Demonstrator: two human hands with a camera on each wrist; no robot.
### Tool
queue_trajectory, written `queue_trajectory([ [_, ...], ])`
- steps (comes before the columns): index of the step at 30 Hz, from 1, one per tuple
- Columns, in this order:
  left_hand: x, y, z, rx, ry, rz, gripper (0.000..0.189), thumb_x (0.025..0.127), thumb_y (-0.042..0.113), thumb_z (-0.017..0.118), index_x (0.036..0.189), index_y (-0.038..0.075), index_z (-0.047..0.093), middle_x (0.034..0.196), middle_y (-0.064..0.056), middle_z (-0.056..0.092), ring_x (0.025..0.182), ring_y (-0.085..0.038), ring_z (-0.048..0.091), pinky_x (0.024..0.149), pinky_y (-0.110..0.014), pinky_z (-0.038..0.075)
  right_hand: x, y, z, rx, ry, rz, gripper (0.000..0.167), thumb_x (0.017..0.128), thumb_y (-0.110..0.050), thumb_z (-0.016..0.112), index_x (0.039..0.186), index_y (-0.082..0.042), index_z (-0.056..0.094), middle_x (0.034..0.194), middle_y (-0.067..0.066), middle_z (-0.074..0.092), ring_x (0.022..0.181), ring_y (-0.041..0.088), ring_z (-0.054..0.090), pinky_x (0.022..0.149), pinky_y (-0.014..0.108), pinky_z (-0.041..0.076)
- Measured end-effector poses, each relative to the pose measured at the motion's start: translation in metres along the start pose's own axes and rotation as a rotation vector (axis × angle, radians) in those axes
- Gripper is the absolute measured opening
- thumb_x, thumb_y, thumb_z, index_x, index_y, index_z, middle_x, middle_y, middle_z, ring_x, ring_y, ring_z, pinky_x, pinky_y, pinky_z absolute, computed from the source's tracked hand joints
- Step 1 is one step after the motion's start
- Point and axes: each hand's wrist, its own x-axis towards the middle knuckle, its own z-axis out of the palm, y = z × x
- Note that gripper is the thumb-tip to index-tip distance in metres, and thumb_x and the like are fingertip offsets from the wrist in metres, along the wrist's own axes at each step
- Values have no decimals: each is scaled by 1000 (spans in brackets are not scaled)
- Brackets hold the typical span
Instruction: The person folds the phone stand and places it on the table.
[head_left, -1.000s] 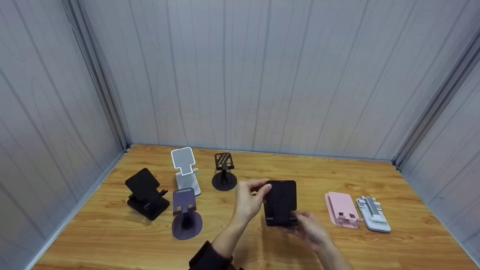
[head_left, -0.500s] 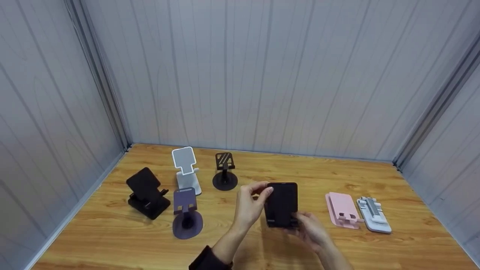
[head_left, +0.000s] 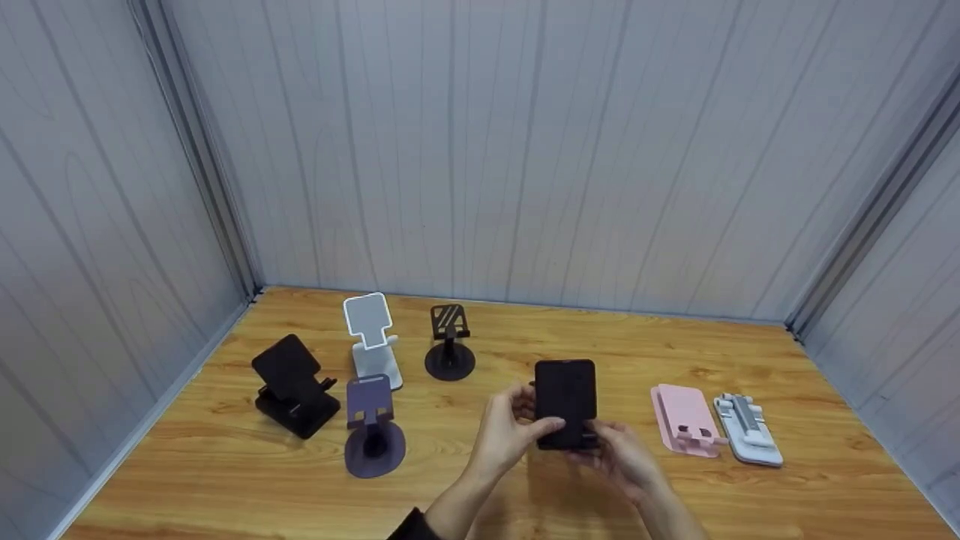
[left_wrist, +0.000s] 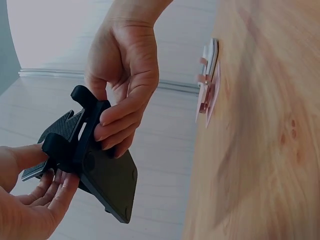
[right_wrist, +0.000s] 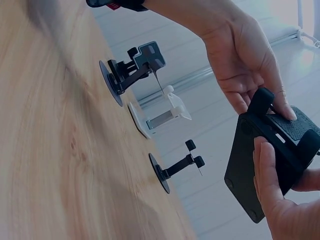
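Both hands hold a black folding phone stand (head_left: 564, 394) above the wooden table, its flat support plate facing up toward the head camera. My left hand (head_left: 504, 435) grips its left side, thumb pressed on the front of the plate near the bottom and fingers behind. At the lower right corner, my right hand (head_left: 622, 461) grips the base. Two black hook arms and a slot show at the stand's lower end in the left wrist view, where my right hand's fingers (left_wrist: 120, 120) lie along the base. From the right wrist, the thick base (right_wrist: 245, 165) shows small round feet.
Left on the table (head_left: 480, 495) stand another black phone stand (head_left: 289, 375), a white one (head_left: 367, 322), a purple one (head_left: 371, 442) and a small dark round-based one (head_left: 448, 360). A pink folded stand (head_left: 684, 416) and a white-grey folded one (head_left: 746, 427) lie right. Panelled walls (head_left: 480, 150) enclose the table.
My left hand has slid down from the stand's upper left corner, its thumb now on the lower front of the plate. My right hand keeps its grip at the lower right.
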Motion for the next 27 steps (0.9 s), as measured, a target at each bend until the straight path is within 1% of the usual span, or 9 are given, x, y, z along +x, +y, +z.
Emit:
queue_trajectory([
  [2, 0, -1, 0, -7, -12, -5, 22, 87, -10, 84, 104, -11, 71, 90, -16, 76, 82, -10, 66, 71, -19, 59, 0, 0, 0, 0, -5, -2, 38, 114, -2, 32, 111, -2, 69, 99, -1, 80, 91, 10, 79, 84, 23, 67],
  [4, 0, -1, 1, -16, -11, -4, 21, 87, -11, 83, 104, -13, 72, 91, -19, 77, 83, -14, 70, 73, -21, 61, 0, 0, 0, -5, -10, -2, 38, 115, -3, 32, 111, -2, 69, 99, -2, 80, 91, 9, 79, 85, 23, 67],
  [8, -2, 0, 3, -23, 28, 10, 19, 86, -14, 83, 102, -14, 73, 91, -23, 79, 84, -20, 75, 77, -26, 65, 0, -1, 0, -14, -12, -2, 35, 115, -4, 32, 114, 1, 67, 100, -1, 79, 92, 9, 79, 87, 24, 67],
  [11, -3, 3, 5, -38, 60, 10, 19, 84, -16, 82, 100, -14, 73, 90, -23, 79, 82, -18, 74, 76, -24, 65, -1, -1, 1, -18, -22, -11, 33, 116, -4, 31, 113, 1, 63, 102, 0, 78, 94, 10, 78, 90, 24, 66],
  [13, -4, 5, 5, -52, 79, 6, 19, 84, -16, 83, 100, -14, 73, 90, -22, 79, 81, -16, 73, 74, -22, 64, -2, 0, 1, -21, -42, -30, 33, 116, -4, 30, 111, -2, 63, 103, 0, 77, 96, 9, 78, 91, 25, 66],
  [17, -2, 9, 3, -71, 114, 8, 20, 86, -14, 82, 104, -16, 74, 90, -22, 79, 81, -18, 74, 73, -23, 64, -3, 2, 1, -35, -110, -67, 37, 116, -2, 31, 113, -8, 68, 105, -4, 79, 98, 8, 78, 91, 24, 65],
  [19, 0, 10, 1, -77, 123, 4, 21, 87, -13, 81, 106, -17, 73, 91, -22, 79, 82, -19, 76, 74, -23, 65, -4, 3, 1, -37, -113, -66, 37, 115, -1, 34, 115, -8, 70, 105, -5, 81, 96, 8, 78, 89, 23, 65],
  [23, 2, 12, 0, -105, 122, -17, 22, 88, -12, 81, 107, -18, 73, 90, -21, 79, 80, -14, 74, 73, -20, 63, -4, 3, 3, -44, -87, -53, 33, 114, 1, 35, 121, 1, 68, 105, -2, 81, 95, 10, 79, 88, 24, 66],
  [27, 2, 12, 1, -124, 144, -33, 22, 87, -11, 82, 107, -17, 74, 89, -19, 79, 76, -9, 69, 70, -17, 60, -4, 2, 5, -47, -71, -40, 33, 114, 0, 36, 125, 7, 67, 106, 1, 81, 96, 11, 79, 87, 24, 66],
])
